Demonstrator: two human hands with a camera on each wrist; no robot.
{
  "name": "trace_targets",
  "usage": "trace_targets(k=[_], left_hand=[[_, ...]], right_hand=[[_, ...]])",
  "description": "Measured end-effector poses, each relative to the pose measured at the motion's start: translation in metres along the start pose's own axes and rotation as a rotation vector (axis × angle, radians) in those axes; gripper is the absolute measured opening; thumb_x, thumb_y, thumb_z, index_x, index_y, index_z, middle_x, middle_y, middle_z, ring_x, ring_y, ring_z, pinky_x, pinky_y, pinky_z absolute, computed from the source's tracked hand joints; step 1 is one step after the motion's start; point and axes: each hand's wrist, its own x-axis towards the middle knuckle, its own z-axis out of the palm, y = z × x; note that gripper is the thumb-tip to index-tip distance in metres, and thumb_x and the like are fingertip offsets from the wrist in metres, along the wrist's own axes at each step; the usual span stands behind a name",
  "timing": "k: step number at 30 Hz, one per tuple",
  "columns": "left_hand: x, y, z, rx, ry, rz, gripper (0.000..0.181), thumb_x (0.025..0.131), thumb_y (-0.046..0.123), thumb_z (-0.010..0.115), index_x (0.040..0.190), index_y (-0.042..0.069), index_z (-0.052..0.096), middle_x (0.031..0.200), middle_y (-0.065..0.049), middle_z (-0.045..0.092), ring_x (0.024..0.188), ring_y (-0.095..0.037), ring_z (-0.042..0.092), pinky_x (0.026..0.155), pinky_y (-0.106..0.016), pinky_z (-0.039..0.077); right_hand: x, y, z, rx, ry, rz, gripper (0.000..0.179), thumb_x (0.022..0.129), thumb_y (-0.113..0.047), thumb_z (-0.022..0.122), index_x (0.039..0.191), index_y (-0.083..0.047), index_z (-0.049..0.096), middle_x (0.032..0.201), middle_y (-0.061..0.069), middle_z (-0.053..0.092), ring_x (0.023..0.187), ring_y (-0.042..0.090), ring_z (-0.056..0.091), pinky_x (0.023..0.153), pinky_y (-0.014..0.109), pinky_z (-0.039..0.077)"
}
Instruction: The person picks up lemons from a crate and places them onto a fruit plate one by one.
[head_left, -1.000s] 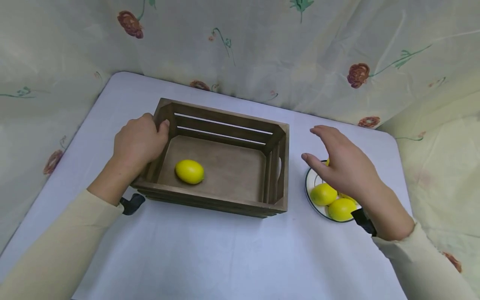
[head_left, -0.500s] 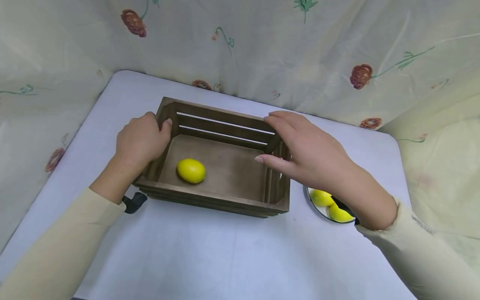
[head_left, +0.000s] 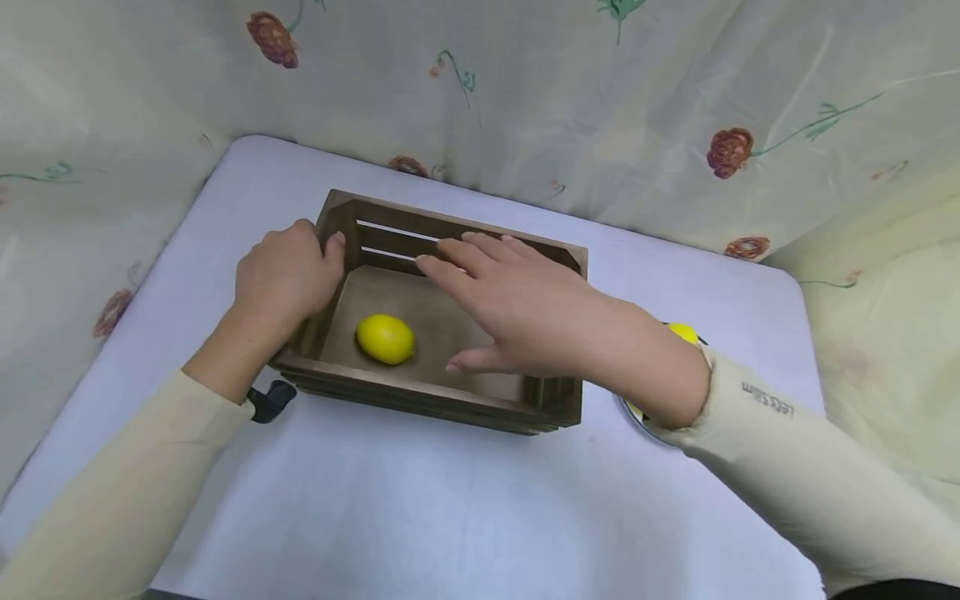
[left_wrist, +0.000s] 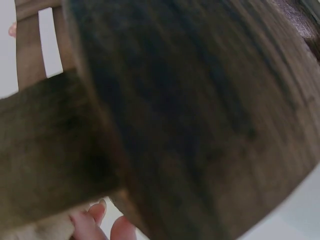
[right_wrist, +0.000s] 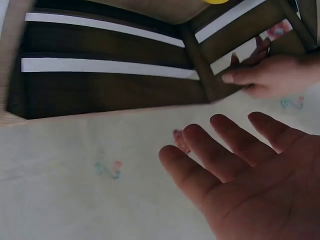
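Note:
A brown wooden slatted crate (head_left: 457, 412) stands on the table with one lemon (head_left: 385, 339) on its floor, left of the middle. My left hand (head_left: 285, 271) grips the crate's left end wall, thumb hooked inside. Dark wood of that crate (left_wrist: 190, 120) fills most of the left wrist view, with fingertips (left_wrist: 97, 212) showing at the bottom. Over the crate, to the right of the lemon, my right hand (head_left: 517, 308) reaches in with fingers spread and holds nothing. The right wrist view shows the palm and fingers (right_wrist: 220, 155) of that hand bare.
Right of the crate, a plate (head_left: 637, 425) with lemons (head_left: 682, 332) is mostly hidden under the right forearm. White cloth covers the table (head_left: 420, 500). A flower-patterned curtain (head_left: 525, 108) hangs behind and along both sides.
My right hand has moved left from above the plate, past the crate's right end, to over its inside. The left hand keeps its grip, and the lemon lies in the same spot.

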Motion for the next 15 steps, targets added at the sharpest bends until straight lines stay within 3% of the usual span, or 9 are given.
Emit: trace_targets(k=[4, 10, 15], left_hand=[[0.000, -0.002, -0.001, 0.005, 0.006, -0.001, 0.053, 0.109, 0.037, 0.040, 0.104, -0.011, 0.061, 0.091, -0.032, 0.066, 0.075, -0.046, 0.066, 0.056, -0.055, 0.052], [0.000, -0.002, -0.001, 0.004, -0.002, 0.000, 0.053, 0.109, 0.036, 0.038, 0.105, -0.011, 0.061, 0.094, -0.033, 0.066, 0.078, -0.048, 0.067, 0.058, -0.058, 0.052], [0.000, -0.002, 0.001, -0.003, 0.023, 0.011, 0.053, 0.110, 0.035, 0.036, 0.106, -0.012, 0.061, 0.094, -0.034, 0.066, 0.078, -0.048, 0.067, 0.058, -0.058, 0.052]], right_hand=[[0.023, -0.011, 0.003, -0.024, -0.070, -0.029, 0.102, 0.087, -0.053, 0.082, 0.165, -0.013, 0.029, 0.166, 0.011, 0.034, 0.153, 0.032, 0.030, 0.123, 0.049, 0.026], [0.056, -0.024, 0.015, -0.043, -0.109, -0.092, 0.094, 0.087, -0.042, 0.082, 0.163, -0.017, 0.033, 0.158, 0.007, 0.044, 0.144, 0.030, 0.044, 0.113, 0.047, 0.041], [0.076, -0.031, 0.022, -0.074, -0.159, -0.097, 0.094, 0.087, -0.045, 0.083, 0.163, -0.022, 0.031, 0.160, 0.003, 0.042, 0.142, 0.026, 0.046, 0.109, 0.043, 0.046]])
